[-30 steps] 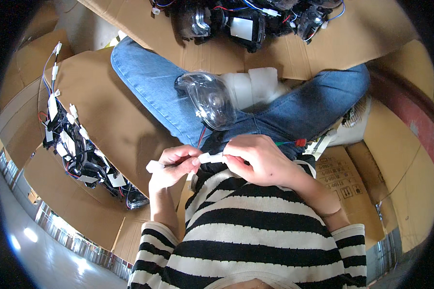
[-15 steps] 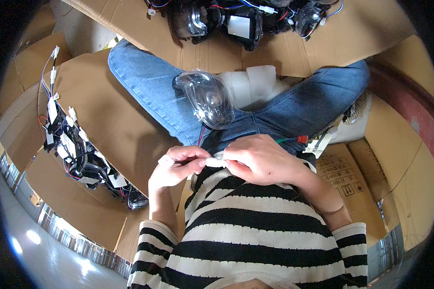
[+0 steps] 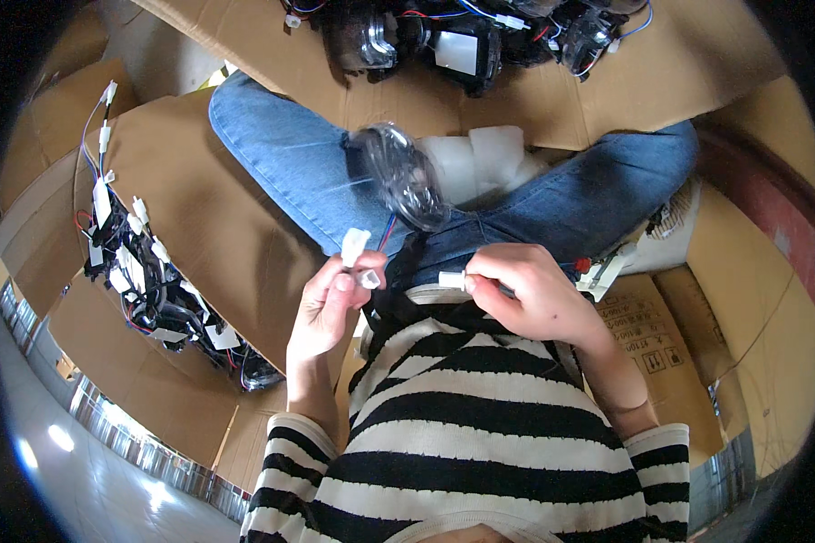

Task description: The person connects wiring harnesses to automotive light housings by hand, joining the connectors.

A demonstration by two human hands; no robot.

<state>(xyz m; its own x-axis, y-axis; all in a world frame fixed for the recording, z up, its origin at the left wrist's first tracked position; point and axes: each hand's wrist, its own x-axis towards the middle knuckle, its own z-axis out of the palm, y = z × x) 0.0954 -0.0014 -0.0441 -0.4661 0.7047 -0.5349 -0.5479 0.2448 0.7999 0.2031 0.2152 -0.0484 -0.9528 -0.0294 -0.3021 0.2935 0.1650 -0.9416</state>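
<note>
Between the fingers of my left hand point(image 3: 328, 299) is a white plug connector point(image 3: 368, 279), its hollow end facing right. A second white connector point(image 3: 355, 244) sticks up above those fingertips. My right hand point(image 3: 527, 294) pinches another white connector point(image 3: 451, 280), which points left. A gap separates the two hands. Just beyond them a clear-lensed vehicle lamp point(image 3: 403, 176) rests against my jeans, a little blurred. Red and blue wires point(image 3: 388, 232) run from the lamp down toward my left hand. Part of the wiring behind my right hand is hidden.
Across the far side lies a cardboard sheet point(image 3: 552, 109) bearing several dark lamps point(image 3: 462, 54) with wires. More wired lamps point(image 3: 158, 290) line the cardboard at left. White foam wrap point(image 3: 480, 163) sits between my legs. A printed carton point(image 3: 647, 330) stands at right.
My hands have moved apart, and the white connectors that met between them are now separate. The lamp has tilted and shifted slightly right.
</note>
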